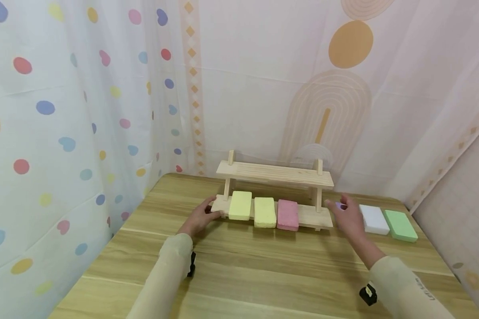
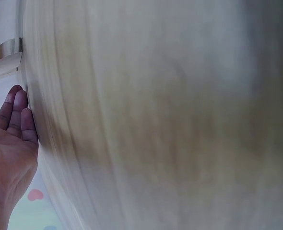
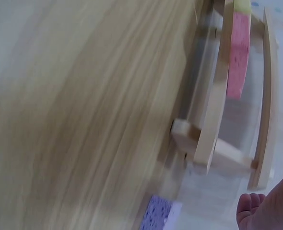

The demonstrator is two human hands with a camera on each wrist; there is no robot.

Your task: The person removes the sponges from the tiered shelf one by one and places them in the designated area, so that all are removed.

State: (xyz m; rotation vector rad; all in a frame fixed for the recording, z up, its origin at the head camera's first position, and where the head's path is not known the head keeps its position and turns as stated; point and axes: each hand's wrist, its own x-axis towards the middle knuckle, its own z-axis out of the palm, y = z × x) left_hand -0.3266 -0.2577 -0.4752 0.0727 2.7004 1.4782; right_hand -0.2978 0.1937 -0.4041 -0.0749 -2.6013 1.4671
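Purple sponge on the table, just beyond the right end of the wooden rack. Close under the right hand, glimpsed in the head view between thumb and fingers; far nearer to that hand than to the left. Cannot tell its long axis, with most of it hidden or cut off. Nothing in the right grip: fingers loosely bent, thumb apart. Left hand at the left end of the lower shelf, fingers fairly straight and holding nothing, contact hard to judge. Right of the purple sponge, a white sponge, then a green sponge. Along the lower shelf, left to right, two yellow sponges and a pink sponge.
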